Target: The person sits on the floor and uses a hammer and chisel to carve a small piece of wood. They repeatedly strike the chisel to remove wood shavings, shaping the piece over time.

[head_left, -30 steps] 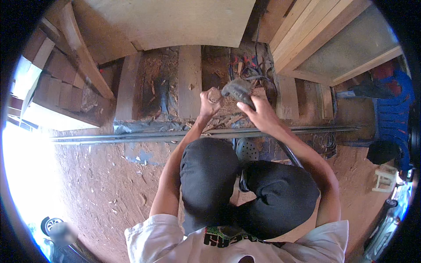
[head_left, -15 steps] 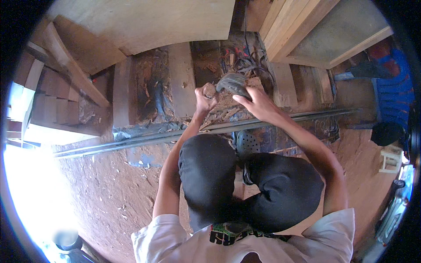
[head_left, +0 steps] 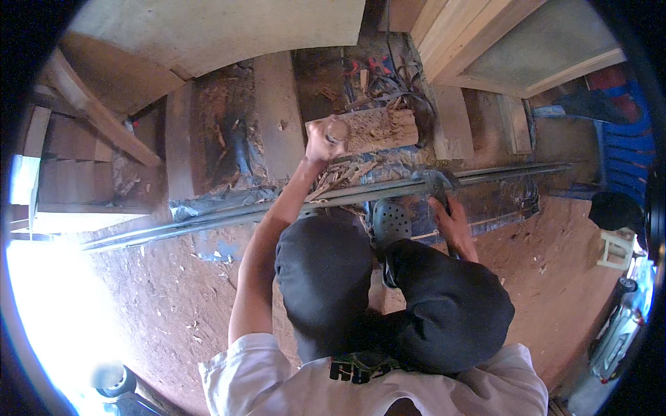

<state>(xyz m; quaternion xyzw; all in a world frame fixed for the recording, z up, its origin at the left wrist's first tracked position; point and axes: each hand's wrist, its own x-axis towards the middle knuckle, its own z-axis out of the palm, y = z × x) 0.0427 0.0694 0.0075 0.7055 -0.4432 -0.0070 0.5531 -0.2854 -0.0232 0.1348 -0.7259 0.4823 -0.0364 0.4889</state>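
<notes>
My left hand (head_left: 321, 141) is closed around an upright chisel (head_left: 336, 130); its round, worn wooden end faces up and its blade is hidden. It stands at the left end of a rough, chipped wood block (head_left: 383, 132). My right hand (head_left: 452, 220) grips a hammer by its handle, low and to the right, near my knee. The dark, curved hammer head (head_left: 440, 182) is over the long metal bars, apart from the chisel and the block. Loose wood chips (head_left: 347, 173) lie just in front of the block.
Long metal bars (head_left: 277, 206) cross between me and the block. Wooden planks (head_left: 275, 111) run away from me on both sides. A large board (head_left: 208, 35) and a framed panel (head_left: 513, 55) stand at the back. A blue chair (head_left: 628, 139) is at the right. My shoe (head_left: 392, 220) rests by the bars.
My right hand has swung the hammer away from the chisel, down and to the right toward my knee. My left hand remains on the chisel at the block.
</notes>
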